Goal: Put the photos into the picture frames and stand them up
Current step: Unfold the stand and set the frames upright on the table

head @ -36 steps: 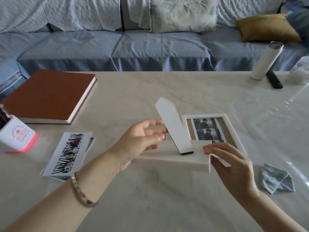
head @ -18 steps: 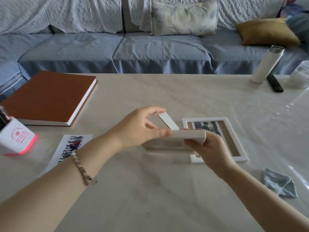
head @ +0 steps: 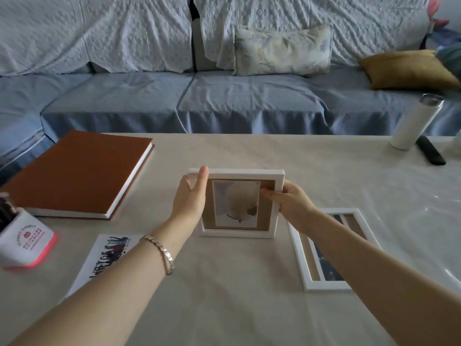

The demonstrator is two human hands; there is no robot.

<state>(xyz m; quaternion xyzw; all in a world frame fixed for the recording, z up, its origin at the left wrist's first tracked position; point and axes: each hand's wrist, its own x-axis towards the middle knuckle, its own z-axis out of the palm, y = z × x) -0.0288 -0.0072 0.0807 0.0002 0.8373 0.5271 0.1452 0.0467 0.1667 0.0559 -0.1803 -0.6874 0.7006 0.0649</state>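
A white picture frame (head: 239, 174) stands upright on the table's middle, its front towards me, with a pale photo (head: 235, 203) on a tan mat inside. My left hand (head: 190, 198) grips its left edge, thumb at the top corner. Its right edge is held by my right hand (head: 290, 202), thumb on the glass. A second white frame (head: 308, 275) lies flat to the right, with dark photos in it, partly hidden by my right forearm. Loose photos (head: 104, 258) lie at the left, under my left forearm.
A brown book (head: 77, 173) lies at the back left. At the left edge sits a white holder (head: 25, 242) with a red glow. A white bottle (head: 414, 122) and a black remote (head: 430, 153) stand at the back right. A blue sofa runs behind the table.
The frame was held flat and back-up with its stand leg out; both hands have turned it upright, front towards me, and set its lower edge on the table.
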